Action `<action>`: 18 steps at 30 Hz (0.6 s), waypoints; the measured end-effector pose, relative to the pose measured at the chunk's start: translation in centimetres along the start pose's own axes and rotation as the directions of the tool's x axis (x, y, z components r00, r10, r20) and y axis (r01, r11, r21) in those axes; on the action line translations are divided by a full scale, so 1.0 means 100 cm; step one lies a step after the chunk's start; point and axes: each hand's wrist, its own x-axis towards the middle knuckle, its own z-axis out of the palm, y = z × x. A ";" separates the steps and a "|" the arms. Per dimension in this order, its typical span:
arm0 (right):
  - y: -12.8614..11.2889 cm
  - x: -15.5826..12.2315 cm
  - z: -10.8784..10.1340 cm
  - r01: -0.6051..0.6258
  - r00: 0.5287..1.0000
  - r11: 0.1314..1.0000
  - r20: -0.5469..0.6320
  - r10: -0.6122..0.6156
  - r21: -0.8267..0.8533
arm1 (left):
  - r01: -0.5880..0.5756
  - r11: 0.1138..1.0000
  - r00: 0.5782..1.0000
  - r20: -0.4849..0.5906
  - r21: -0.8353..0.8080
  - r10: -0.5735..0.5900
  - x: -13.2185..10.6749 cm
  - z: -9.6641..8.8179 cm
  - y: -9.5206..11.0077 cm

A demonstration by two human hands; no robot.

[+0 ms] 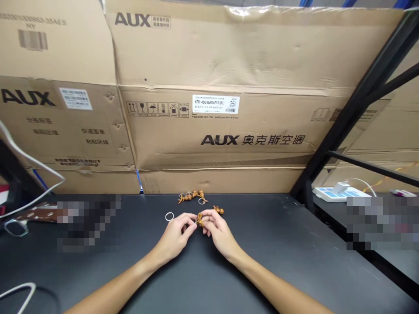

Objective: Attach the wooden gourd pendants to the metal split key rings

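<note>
Stacked cardboard cartons [209, 131] printed AUX fill the view ahead, standing behind the black bench [271, 248], and a black metal rack upright [356, 102] crosses them on the right. Past that upright, a white power strip [340, 192] sits on a separate dark surface. Pixelated patches hide part of the bench's left side and the far right of the view. At far left are what look like glasses [15, 227] and a spotted brown item [34, 213]; a white cable [19, 294] curves through the lower-left corner. Both hands are out in front of me at mid-bench, close together and closed to a pinch. My right hand [219, 233] grips a small carved wooden gourd charm [200, 219], and my left hand [175, 235] meets it with thumb and fingertips; whether those fingertips also hold a small ring there, I cannot tell. A second wooden gourd piece [218, 210] lies just beyond my right hand. Farther up the bench is a strand of wooden gourd beads [193, 195], with a pale ring [202, 201] touching its right end. Another pale ring [169, 216] lies apart, just beyond my left hand.
</note>
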 end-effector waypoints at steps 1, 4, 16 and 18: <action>-0.001 -0.001 0.000 0.010 1.000 0.999 0.023 -0.009 -0.036 | -0.011 1.000 1.000 -0.006 -0.008 0.011 0.000 0.000 0.000; -0.003 -0.003 -0.001 0.062 0.996 0.981 0.069 -0.051 -0.181 | -0.042 0.999 0.999 -0.019 -0.030 0.041 -0.001 0.001 -0.001; -0.013 -0.006 0.001 0.156 0.987 0.936 0.091 -0.134 -0.315 | -0.058 0.996 0.998 -0.029 -0.070 0.057 -0.003 0.002 0.001; -0.017 -0.007 0.003 0.152 0.986 0.937 0.110 -0.123 -0.315 | -0.047 0.995 0.999 -0.028 -0.086 0.045 -0.003 0.002 0.001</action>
